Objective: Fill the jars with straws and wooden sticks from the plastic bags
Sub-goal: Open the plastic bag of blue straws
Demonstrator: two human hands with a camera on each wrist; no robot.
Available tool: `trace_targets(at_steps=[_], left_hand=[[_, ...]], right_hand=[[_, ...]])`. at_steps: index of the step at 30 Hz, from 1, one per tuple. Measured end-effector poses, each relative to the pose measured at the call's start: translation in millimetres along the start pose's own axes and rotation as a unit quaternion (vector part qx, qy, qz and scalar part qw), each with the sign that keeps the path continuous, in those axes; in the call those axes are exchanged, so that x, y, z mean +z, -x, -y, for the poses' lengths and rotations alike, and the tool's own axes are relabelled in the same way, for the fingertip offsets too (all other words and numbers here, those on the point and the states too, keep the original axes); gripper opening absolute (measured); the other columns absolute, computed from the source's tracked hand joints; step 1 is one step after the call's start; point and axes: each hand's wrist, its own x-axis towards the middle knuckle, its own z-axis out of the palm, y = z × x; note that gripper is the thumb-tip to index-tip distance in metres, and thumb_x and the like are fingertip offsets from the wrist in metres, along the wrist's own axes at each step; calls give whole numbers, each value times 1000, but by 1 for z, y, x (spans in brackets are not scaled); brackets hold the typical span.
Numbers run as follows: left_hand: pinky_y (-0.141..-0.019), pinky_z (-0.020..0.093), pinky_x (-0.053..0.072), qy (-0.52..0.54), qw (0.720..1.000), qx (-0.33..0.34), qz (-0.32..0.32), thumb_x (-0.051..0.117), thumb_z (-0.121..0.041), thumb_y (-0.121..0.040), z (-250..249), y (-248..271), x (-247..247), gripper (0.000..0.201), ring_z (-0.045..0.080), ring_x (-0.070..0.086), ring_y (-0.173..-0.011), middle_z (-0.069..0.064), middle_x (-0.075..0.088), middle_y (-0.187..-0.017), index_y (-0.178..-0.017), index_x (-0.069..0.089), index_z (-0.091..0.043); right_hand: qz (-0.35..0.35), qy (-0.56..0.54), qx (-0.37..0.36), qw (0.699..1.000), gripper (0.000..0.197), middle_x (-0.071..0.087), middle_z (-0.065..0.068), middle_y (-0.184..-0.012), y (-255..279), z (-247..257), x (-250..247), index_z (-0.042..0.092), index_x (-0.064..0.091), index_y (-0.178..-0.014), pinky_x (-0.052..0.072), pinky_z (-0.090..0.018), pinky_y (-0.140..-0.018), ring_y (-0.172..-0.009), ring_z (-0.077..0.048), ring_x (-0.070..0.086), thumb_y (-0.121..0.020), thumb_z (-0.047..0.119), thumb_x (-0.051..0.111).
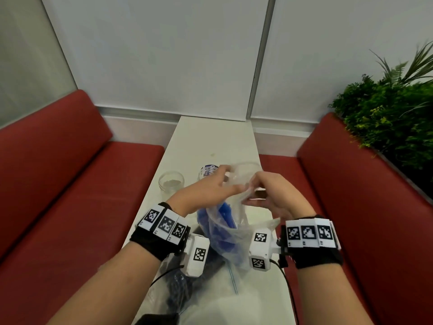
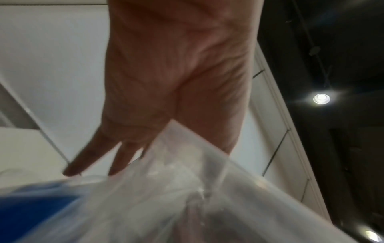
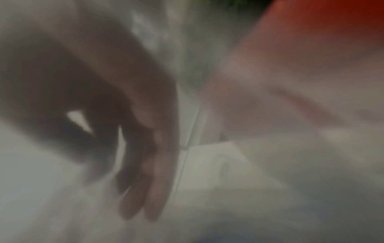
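Observation:
Both hands hold a clear plastic bag (image 1: 230,233) of blue straws (image 1: 226,214) up over the white table (image 1: 210,137). My left hand (image 1: 208,188) pinches the bag's mouth from the left, and my right hand (image 1: 269,193) pinches it from the right. In the left wrist view two fingers (image 2: 95,152) point out past the bag (image 2: 187,189), with the straws (image 2: 31,207) at lower left. The right wrist view is blurred; fingers (image 3: 153,189) show through plastic. An empty glass jar (image 1: 171,181) stands left of the hands. A jar with a blue label (image 1: 208,171) is partly hidden behind the left hand.
A second plastic bag with dark blue contents (image 1: 178,287) lies near the table's front edge, with a single blue straw (image 1: 234,280) beside it. Red benches (image 1: 70,184) flank the narrow table. A green plant (image 1: 386,113) stands at the back right.

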Motion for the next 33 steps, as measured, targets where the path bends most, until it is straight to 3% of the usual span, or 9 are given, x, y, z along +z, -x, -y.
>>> trace_targets(at_steps=[6,10,12,16,20,25,27,30,33], left_hand=[[-70,44,57,154,972,-169,-45,40,-10,-93,29,0,4,21,32,66,-79,16,68,-91,-96,61,-5],[-67,48,52,617,741,-248,-89,29,8,-95,39,-10,18,32,27,60,-55,12,53,-56,-70,42,-7],[-46,33,50,646,703,-275,-112,27,9,-92,48,-17,24,35,20,50,-36,9,43,-47,-65,39,-9],[-55,36,55,650,709,-274,-8,46,2,-83,55,-15,35,21,27,61,-54,14,58,-64,-71,63,-1],[-69,33,52,610,745,-229,144,62,-19,-86,59,-8,25,19,22,55,-66,8,54,-80,-100,58,-7],[-90,42,43,33,962,-220,158,71,-70,-70,65,5,11,102,27,44,-131,-3,38,-147,-151,21,-34],[-83,43,51,-77,934,-287,198,72,-60,-74,68,13,7,98,37,53,-123,10,43,-146,-151,23,-23],[-79,37,61,109,917,-290,251,69,-11,-88,80,19,7,48,41,66,-106,25,64,-121,-128,52,11],[-68,38,62,270,913,-285,115,57,9,-90,89,18,10,30,33,72,-85,22,69,-104,-120,55,16]], right_hand=[[-39,-363,55,929,37,37,1,-52,-18,-23,-16,12,40,-68,42,-20,-38,-38,-9,39,-93,-12,27],[-68,-215,114,968,21,38,5,-53,-19,-55,-24,13,51,-81,23,-20,-33,-38,-8,30,-99,10,41],[-42,-22,89,995,20,59,3,-66,-12,-69,-30,21,64,-106,38,-24,-43,-46,-14,49,-100,38,54],[70,291,-28,954,29,74,17,-80,-5,-84,-31,28,77,-100,48,-14,-61,-66,2,67,-89,53,70],[-87,216,-12,972,43,58,0,-59,-21,-97,-23,11,64,-71,46,-32,-62,-56,-16,55,-103,38,55],[-160,-224,127,953,32,70,-15,-67,-35,-113,-11,0,60,-95,55,-35,-47,-50,-24,68,-110,21,41],[-175,-296,139,929,28,60,-12,-75,-38,-125,-9,5,53,-87,52,-25,-42,-40,-13,62,-109,11,37],[-189,-220,162,943,25,48,-5,-80,-41,-141,-7,11,51,-87,47,-18,-40,-39,-8,57,-107,8,36],[-159,-91,135,974,25,59,-5,-94,-41,-143,-8,19,50,-119,47,-25,-53,-68,-21,60,-104,35,41]])
